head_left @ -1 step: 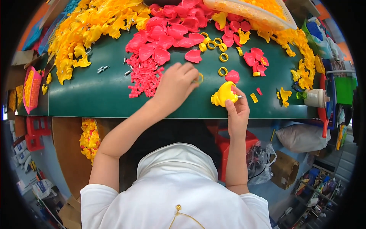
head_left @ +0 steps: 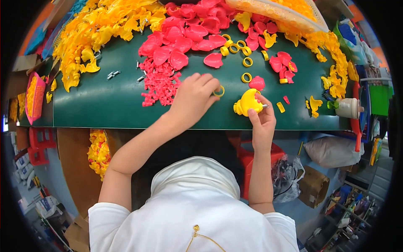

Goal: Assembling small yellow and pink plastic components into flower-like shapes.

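Nothing has shifted since the earlier frame: both hands sit as before on the green counter [head_left: 105, 105]. Beyond the left hand, a big heap of yellow plastic shells [head_left: 96, 29] spreads far to its left, and a heap of pink shells [head_left: 189, 29] lies straight past its fingers. A mesh bag of yellow parts [head_left: 289, 12] lies well beyond the right hand. Just left of the left hand is a patch of small pink pegs [head_left: 159, 82]. Left hand [head_left: 193, 98] lies palm down on the counter, fingertips pinched together on a yellow ring [head_left: 219, 91], which rests flat at its fingertips. Right hand [head_left: 262, 119] is clamped on a yellow toy body [head_left: 247, 103], held just above the near counter edge, with a small silver screw [head_left: 265, 106] at its thumb side. A pink shell piece [head_left: 257, 82] is just beyond the right hand, and loose yellow rings [head_left: 246, 62] lie a bit farther out, between the two hands. Off to the right of the right hand stands a white squat bottle [head_left: 347, 108], well apart.
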